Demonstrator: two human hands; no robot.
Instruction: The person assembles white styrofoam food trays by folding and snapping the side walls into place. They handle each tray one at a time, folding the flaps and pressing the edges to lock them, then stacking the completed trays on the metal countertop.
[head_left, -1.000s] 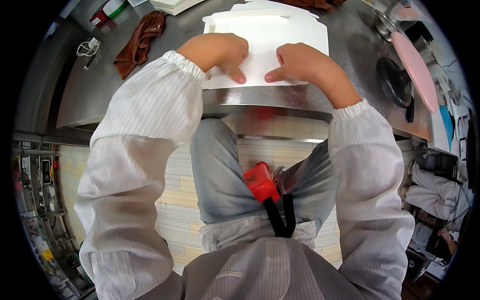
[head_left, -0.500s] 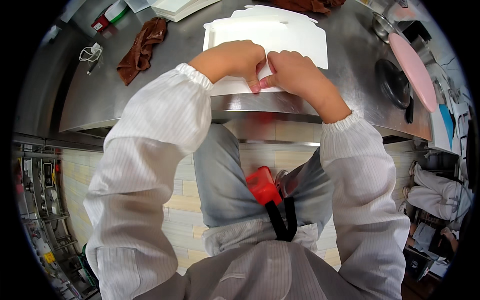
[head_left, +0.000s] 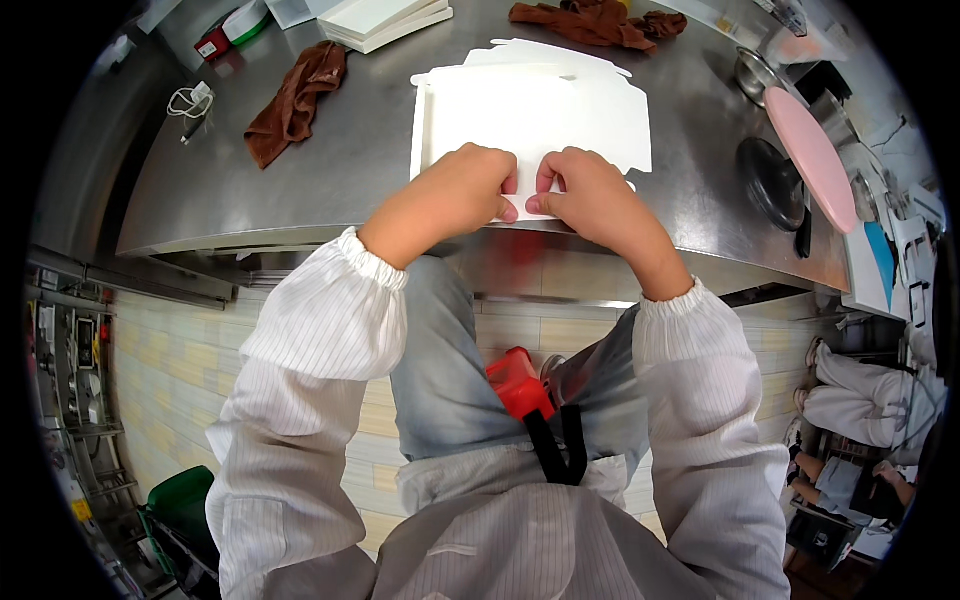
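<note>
Stainless-steel worktable (head_left: 300, 170) bearing a flat white die-cut carton blank (head_left: 530, 120) at its near edge. Left hand (head_left: 455, 190) and right hand (head_left: 590, 190), thumbs together, pinch the blank's near flap: folding stage; the crease next calls for firm, even pressure.

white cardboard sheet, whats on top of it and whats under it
Both hands press on the near edge of the white cardboard sheet: left hand, right hand. Under it lies the steel table; more white card edges peek out behind. The part beneath the hands is hidden.
</note>
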